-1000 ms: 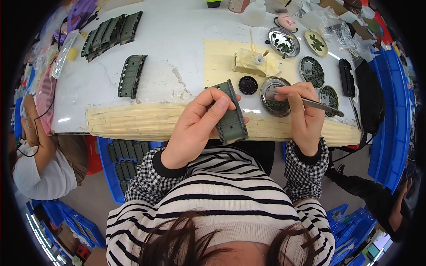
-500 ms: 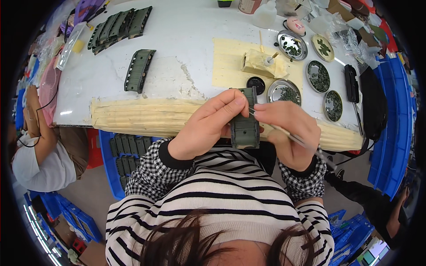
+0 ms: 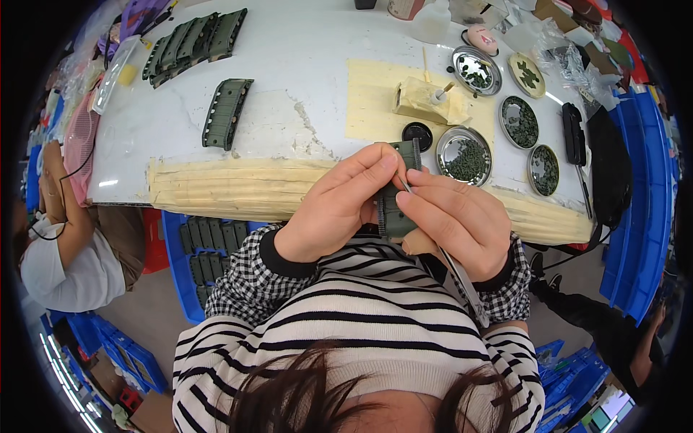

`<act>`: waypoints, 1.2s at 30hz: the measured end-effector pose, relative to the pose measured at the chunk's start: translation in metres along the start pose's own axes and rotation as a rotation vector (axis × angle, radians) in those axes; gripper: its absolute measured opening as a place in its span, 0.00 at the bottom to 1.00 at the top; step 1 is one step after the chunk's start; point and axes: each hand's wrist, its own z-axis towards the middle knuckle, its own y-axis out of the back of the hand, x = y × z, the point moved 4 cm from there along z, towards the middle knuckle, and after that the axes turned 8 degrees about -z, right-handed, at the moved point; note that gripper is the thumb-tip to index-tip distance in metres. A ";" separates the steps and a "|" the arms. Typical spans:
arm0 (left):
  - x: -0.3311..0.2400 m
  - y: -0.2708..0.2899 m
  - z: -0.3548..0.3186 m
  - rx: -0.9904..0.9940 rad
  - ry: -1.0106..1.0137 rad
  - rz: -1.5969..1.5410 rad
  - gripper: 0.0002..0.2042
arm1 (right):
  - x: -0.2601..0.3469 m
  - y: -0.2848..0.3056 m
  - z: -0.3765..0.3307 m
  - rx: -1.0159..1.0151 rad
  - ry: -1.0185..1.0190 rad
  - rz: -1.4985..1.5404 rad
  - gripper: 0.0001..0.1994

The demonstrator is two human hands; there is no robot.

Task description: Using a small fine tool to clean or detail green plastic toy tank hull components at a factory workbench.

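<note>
My left hand (image 3: 325, 206) is closed around a dark green ribbed plastic part (image 3: 392, 216), held up in front of my chest near the table's edge. In my right hand (image 3: 462, 220) are long metal tweezers (image 3: 462, 281), their back end pointing down toward my sleeve. The tweezer tips meet the part close to my left fingertips. Whether a small piece sits between the tips cannot be made out. Just beyond my right hand stands a round steel dish (image 3: 484, 137) of tiny dark green pieces.
More dishes of green bits (image 3: 518, 123) are at the right, near a taped block (image 3: 429, 102) with a stick in it. Similar green parts (image 3: 227, 114) lie on the left of the table. A blue crate (image 3: 180, 274) stands below; other people sit at both sides.
The tweezers have swung to a steeper angle, and my right hand has turned and moved closer over the green part. My left hand stays nearly still.
</note>
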 end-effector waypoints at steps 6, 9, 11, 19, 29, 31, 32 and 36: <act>0.002 0.001 0.000 -0.022 -0.002 0.022 0.13 | 0.000 -0.002 -0.001 -0.001 -0.002 -0.011 0.17; 0.002 0.003 0.000 -0.019 0.002 0.046 0.13 | -0.001 -0.001 0.000 0.009 -0.003 -0.008 0.17; 0.002 0.005 0.000 -0.023 0.008 0.081 0.13 | 0.000 -0.001 -0.001 0.012 -0.009 0.002 0.17; -0.005 0.001 -0.005 -0.021 0.004 0.072 0.11 | -0.020 0.006 -0.007 -0.054 -0.321 0.306 0.10; -0.027 0.015 -0.018 -0.286 -0.313 0.087 0.37 | -0.059 -0.033 -0.026 -0.048 -0.716 0.263 0.06; -0.025 0.021 -0.017 -0.321 -0.284 0.040 0.34 | -0.057 -0.033 -0.021 -0.016 -0.712 0.207 0.06; -0.025 0.022 -0.018 -0.321 -0.280 0.028 0.32 | -0.057 -0.033 -0.020 -0.007 -0.707 0.197 0.06; -0.023 0.026 -0.018 -0.326 -0.265 -0.025 0.30 | -0.059 -0.034 -0.017 0.017 -0.693 0.164 0.06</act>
